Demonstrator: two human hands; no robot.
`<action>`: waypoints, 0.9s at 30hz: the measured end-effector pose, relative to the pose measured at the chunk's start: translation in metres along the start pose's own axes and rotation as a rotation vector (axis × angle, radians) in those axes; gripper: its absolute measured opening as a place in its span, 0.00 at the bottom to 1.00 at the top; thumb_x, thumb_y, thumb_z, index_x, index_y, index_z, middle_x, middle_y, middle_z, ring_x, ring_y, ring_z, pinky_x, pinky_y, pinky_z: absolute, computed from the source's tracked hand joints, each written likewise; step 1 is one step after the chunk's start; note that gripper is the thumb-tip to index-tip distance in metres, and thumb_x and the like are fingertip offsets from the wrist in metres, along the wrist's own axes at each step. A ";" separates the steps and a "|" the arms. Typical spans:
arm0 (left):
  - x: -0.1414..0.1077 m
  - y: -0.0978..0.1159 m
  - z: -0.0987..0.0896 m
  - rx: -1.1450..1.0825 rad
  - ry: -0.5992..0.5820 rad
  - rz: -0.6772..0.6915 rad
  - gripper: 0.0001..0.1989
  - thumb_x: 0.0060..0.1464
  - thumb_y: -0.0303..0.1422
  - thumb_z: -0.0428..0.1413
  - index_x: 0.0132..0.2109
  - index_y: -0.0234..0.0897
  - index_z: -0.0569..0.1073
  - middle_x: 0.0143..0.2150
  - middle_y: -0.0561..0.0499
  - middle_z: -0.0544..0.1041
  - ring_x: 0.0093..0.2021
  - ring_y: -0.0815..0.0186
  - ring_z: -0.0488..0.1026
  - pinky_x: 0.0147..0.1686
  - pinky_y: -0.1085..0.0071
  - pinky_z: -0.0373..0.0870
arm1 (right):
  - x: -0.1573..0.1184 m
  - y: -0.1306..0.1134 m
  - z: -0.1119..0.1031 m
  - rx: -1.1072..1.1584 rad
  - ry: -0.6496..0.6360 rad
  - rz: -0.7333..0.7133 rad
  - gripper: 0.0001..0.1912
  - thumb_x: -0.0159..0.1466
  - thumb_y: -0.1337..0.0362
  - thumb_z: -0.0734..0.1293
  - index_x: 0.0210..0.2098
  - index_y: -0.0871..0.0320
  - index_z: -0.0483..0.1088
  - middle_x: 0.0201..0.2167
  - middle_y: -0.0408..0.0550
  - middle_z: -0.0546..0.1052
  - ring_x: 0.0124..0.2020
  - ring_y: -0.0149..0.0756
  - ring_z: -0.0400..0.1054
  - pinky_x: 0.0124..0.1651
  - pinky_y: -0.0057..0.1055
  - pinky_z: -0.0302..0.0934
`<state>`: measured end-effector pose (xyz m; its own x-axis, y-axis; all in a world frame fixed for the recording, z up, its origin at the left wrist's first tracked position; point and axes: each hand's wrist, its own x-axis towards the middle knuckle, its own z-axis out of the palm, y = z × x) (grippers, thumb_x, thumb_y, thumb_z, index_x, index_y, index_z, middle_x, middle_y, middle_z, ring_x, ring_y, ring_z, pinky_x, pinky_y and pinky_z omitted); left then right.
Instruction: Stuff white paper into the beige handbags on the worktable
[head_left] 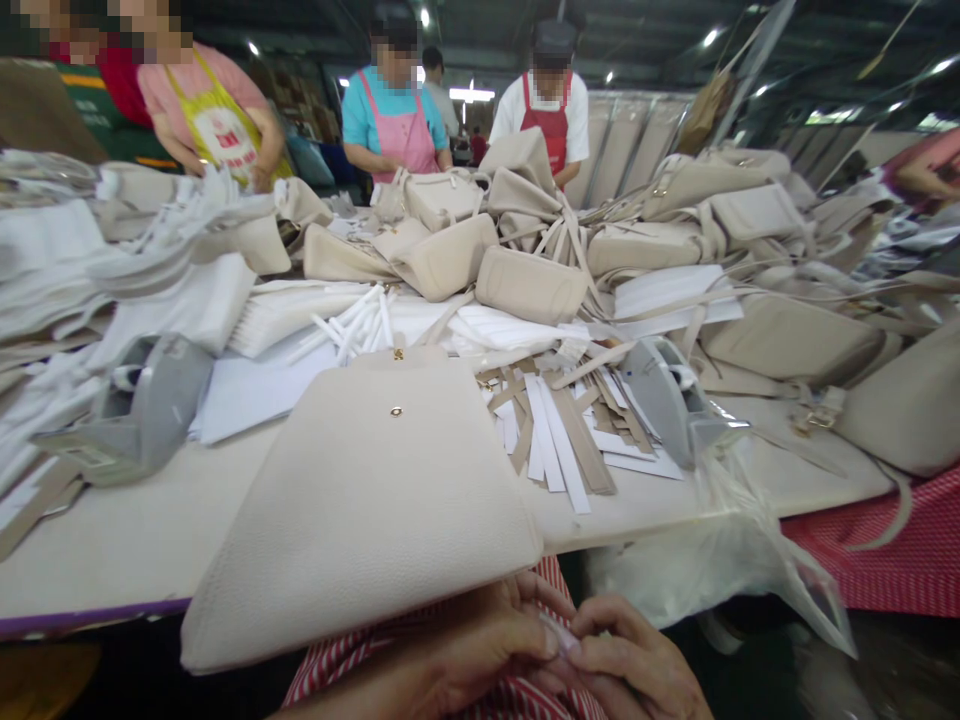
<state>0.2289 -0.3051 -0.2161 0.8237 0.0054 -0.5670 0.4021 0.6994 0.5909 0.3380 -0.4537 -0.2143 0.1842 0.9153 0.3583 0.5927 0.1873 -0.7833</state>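
Observation:
A cream leather bag (375, 500) with a small gold fitting lies at the table's front edge, its near side overhanging. Just below it, over a red-and-white striped cloth (330, 670), are both my hands, close together. My left hand (502, 630) has its fingers bent round, pinching a small whitish piece (562, 635). My right hand (637, 660) meets it from the right, thumb and fingers closed on the same piece. What exactly the piece is stays too small and blurred to tell. Neither hand visibly grips the bag.
Grey tape dispensers stand at left (154, 400) and right (664, 400). Paper strips (562, 430) and white rolls (360, 325) lie between them. Behind are piled cream bags (532, 285). A clear plastic bag (720, 560) hangs off the front edge. Several people work beyond the table.

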 end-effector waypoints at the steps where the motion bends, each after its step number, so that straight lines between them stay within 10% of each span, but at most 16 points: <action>1: 0.000 0.001 0.000 0.000 -0.013 0.009 0.16 0.33 0.22 0.57 0.35 0.32 0.73 0.28 0.50 0.76 0.26 0.67 0.73 0.30 0.71 0.68 | 0.001 0.000 -0.001 0.005 -0.002 0.006 0.17 0.61 0.74 0.64 0.44 0.48 0.65 0.37 0.45 0.67 0.33 0.28 0.69 0.34 0.22 0.66; 18: 0.009 0.014 0.009 0.000 0.003 0.063 0.07 0.40 0.26 0.58 0.31 0.34 0.70 0.26 0.53 0.73 0.28 0.69 0.71 0.32 0.74 0.64 | -0.008 0.014 -0.013 -0.046 0.040 -0.035 0.21 0.61 0.72 0.63 0.51 0.44 0.65 0.41 0.47 0.68 0.38 0.32 0.69 0.38 0.25 0.66; 27: 0.016 0.011 0.010 -0.178 -0.012 0.080 0.04 0.45 0.24 0.57 0.33 0.32 0.71 0.28 0.51 0.74 0.28 0.72 0.72 0.32 0.76 0.65 | -0.044 0.026 -0.033 -0.269 0.378 0.223 0.10 0.59 0.69 0.65 0.39 0.51 0.71 0.38 0.47 0.74 0.39 0.34 0.71 0.41 0.23 0.66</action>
<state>0.2502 -0.3048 -0.2126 0.8555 0.0583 -0.5146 0.2591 0.8122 0.5228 0.3709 -0.5010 -0.2337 0.5704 0.7204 0.3946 0.6782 -0.1422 -0.7210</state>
